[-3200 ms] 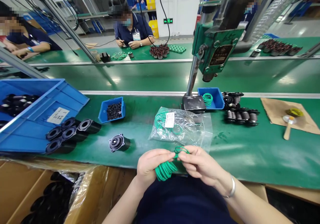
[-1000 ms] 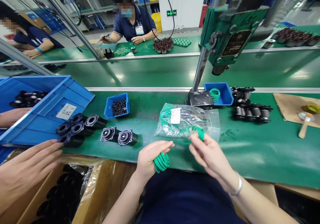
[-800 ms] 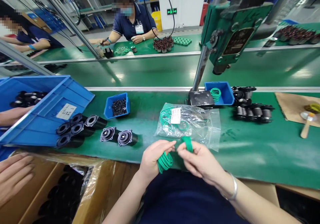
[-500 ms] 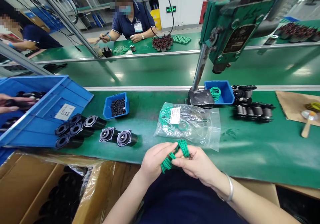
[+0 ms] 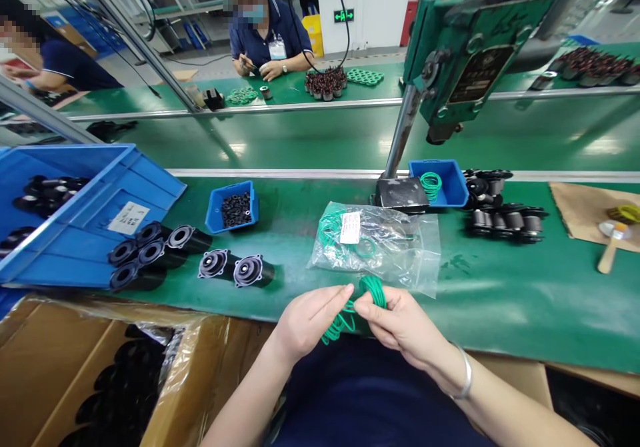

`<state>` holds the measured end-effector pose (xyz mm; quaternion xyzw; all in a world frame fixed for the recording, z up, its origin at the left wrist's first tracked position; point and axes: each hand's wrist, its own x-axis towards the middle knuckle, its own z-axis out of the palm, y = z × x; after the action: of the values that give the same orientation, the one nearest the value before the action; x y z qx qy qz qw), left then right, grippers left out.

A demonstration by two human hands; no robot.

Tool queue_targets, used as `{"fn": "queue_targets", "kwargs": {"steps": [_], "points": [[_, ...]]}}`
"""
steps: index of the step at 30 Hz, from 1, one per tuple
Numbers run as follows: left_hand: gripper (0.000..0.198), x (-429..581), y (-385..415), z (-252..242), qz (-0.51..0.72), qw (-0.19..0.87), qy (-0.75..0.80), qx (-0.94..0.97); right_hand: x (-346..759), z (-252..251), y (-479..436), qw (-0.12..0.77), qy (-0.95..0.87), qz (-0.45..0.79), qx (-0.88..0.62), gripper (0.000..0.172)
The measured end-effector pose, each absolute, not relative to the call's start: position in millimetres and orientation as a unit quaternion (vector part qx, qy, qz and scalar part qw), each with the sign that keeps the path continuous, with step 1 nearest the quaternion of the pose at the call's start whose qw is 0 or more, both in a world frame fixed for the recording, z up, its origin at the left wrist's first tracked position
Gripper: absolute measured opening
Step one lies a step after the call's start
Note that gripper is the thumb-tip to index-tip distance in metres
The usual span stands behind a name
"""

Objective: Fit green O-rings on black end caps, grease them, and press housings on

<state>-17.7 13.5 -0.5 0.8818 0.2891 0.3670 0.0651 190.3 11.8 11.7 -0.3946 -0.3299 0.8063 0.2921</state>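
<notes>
A bunch of thin green rubber rings (image 5: 373,290) is pinched in my right hand (image 5: 400,317), its fingers curled round them. My left hand (image 5: 310,320) is closed on more green rings (image 5: 339,327), which hang loosely below its fingers. Both hands are close together at the bench's front edge, in front of my body. Just beyond them lies a clear plastic bag (image 5: 395,237) with a white label and further green rings inside. A small blue bin (image 5: 453,184) behind the bag holds several green rings.
Black cylindrical housings (image 5: 253,272) lie to the left, near a small blue bin of black parts (image 5: 233,210) and a large blue crate (image 5: 150,180). A green press (image 5: 460,67) rises behind the bag. Metal-and-black parts (image 5: 507,224) and a brush (image 5: 611,250) lie right. A co-worker (image 5: 270,34) sits opposite.
My right hand has shifted slightly right with its rings. The rings under my left hand have spread looser. At the far left, another person's hand has left the blue crate.
</notes>
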Motion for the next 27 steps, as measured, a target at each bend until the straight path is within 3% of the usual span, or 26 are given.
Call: {"fn": "queue_targets", "kwargs": {"steps": [7,9,14,22,27], "points": [[0.045,-21,10,0,0.411,0.088,0.322,0.848,197,17,17,0.440,-0.335,0.689,-0.470,0.042],[0.043,-21,10,0,0.407,0.114,0.337,0.841,195,19,16,0.426,-0.351,0.697,-0.458,0.042],[0.038,-16,13,0,0.402,0.135,0.358,0.832,180,11,5,0.297,-0.439,0.747,-0.402,0.041],[0.044,-17,15,0,0.427,0.177,0.399,0.792,197,17,23,0.417,-0.363,0.666,-0.501,0.047],[0.028,-11,16,1,0.422,0.210,0.392,0.790,185,16,16,0.304,-0.420,0.743,-0.423,0.045]]}}
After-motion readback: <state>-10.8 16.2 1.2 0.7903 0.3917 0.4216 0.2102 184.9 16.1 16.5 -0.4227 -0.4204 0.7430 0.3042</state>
